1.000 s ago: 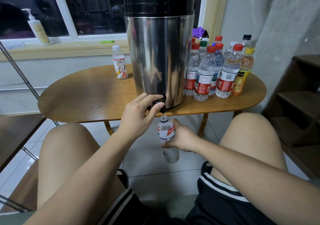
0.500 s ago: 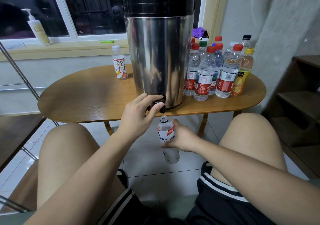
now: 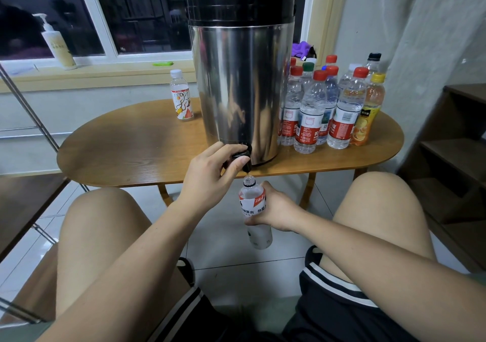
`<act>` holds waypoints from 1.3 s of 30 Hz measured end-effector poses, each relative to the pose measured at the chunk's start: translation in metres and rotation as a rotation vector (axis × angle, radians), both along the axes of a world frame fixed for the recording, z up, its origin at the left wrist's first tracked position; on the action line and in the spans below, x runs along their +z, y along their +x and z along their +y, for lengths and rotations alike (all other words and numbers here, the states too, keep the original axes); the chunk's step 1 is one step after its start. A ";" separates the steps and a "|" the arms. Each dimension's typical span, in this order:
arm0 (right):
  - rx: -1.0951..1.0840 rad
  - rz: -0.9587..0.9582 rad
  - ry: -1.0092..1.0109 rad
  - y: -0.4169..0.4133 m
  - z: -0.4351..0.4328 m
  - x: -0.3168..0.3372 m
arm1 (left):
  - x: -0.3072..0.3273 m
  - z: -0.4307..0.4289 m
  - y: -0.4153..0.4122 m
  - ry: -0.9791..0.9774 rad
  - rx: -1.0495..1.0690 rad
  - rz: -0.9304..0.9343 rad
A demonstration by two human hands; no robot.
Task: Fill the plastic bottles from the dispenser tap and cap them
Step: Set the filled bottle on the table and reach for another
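Note:
A tall steel dispenser (image 3: 240, 84) with a black lid stands on the oval wooden table (image 3: 136, 147). Its black tap (image 3: 244, 157) juts over the table's front edge. My left hand (image 3: 210, 173) grips the tap lever between thumb and fingers. Below the spout, my right hand (image 3: 274, 209) holds an uncapped clear bottle (image 3: 253, 210) with a red and white label, its mouth just under the tap. The bottle's lower part holds clear liquid.
Several capped bottles (image 3: 326, 107) crowd the table to the right of the dispenser, one with orange drink (image 3: 368, 115). A small capped bottle (image 3: 181, 94) stands at the left. A pump bottle (image 3: 56, 44) sits on the windowsill. Wooden shelves (image 3: 457, 163) at right; my knees flank the tiled floor.

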State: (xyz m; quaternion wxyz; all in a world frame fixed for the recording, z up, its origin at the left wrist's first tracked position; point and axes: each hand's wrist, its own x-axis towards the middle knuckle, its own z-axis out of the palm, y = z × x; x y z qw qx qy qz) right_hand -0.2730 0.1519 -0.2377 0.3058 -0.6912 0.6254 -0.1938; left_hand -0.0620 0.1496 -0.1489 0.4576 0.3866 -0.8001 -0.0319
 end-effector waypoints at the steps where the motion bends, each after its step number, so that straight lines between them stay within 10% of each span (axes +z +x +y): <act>1: 0.000 0.001 -0.002 0.000 0.000 0.000 | 0.000 0.000 0.000 -0.002 0.001 -0.002; 39: -0.003 0.025 -0.019 0.000 0.002 0.002 | -0.001 -0.002 0.001 0.004 0.000 0.007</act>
